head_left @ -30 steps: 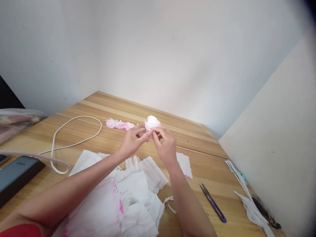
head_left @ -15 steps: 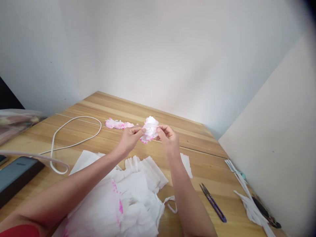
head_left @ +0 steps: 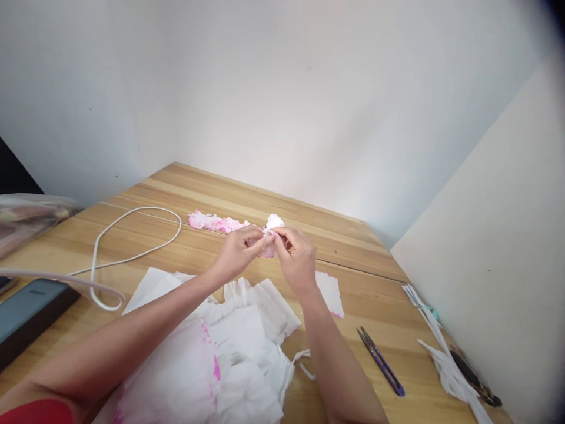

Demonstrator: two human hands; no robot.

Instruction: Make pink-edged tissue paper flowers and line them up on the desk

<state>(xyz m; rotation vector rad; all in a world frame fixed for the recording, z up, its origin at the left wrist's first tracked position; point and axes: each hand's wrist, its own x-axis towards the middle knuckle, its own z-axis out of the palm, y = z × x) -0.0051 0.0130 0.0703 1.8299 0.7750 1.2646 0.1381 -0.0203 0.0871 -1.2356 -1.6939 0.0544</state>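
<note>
Between my two hands is a gathered white tissue-paper flower [head_left: 274, 221] with pink edges, held up above the table. My left hand [head_left: 238, 250] pinches its middle from the left. From the right, my right hand [head_left: 296, 256] pinches the same spot, the fingertips of both hands nearly touching. My fingers cover most of the flower; its white top and a pink-edged lower part show. Behind my left hand lies a row of crumpled pink-and-white tissue flowers [head_left: 212, 222]. Below my forearms spreads a pile of white tissue sheets [head_left: 247, 335], some pink-edged.
Purple-handled thread snips [head_left: 382, 362] lie to the right. A loose pink-edged sheet [head_left: 329, 293] rests beside my right wrist. White strips [head_left: 445, 365] lie along the right wall. On the left are a white cable [head_left: 95, 253], a dark box-shaped device [head_left: 37, 315] and a plastic bag [head_left: 33, 221].
My hands have drawn together and pinched the flower's middle, so less of it shows. The right hand moved slightly left, uncovering more of the loose sheet.
</note>
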